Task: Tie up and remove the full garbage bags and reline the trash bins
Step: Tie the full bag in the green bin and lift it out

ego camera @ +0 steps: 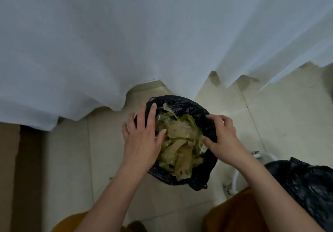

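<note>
Head view: a black garbage bag (191, 109), full of yellow-green waste (178, 141), stood on the tiled floor (288, 116) just below the white curtain (126, 33). The left hand (142, 139) rested flat, fingers spread, on the bag's left rim; the right hand (223, 141) pinched its right rim. A second black bag (306, 183) lay right of it.

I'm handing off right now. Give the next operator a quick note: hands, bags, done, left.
Left hand: open, fingers spread on the bag's left rim.
Right hand: pinching the black bag at its right rim.
Bag sits on the floor tiles by the white curtain, full of yellow-green scraps, not yet tied.
A second black bag lies at lower right.
Left: gather, tie, remove, reline.
</note>
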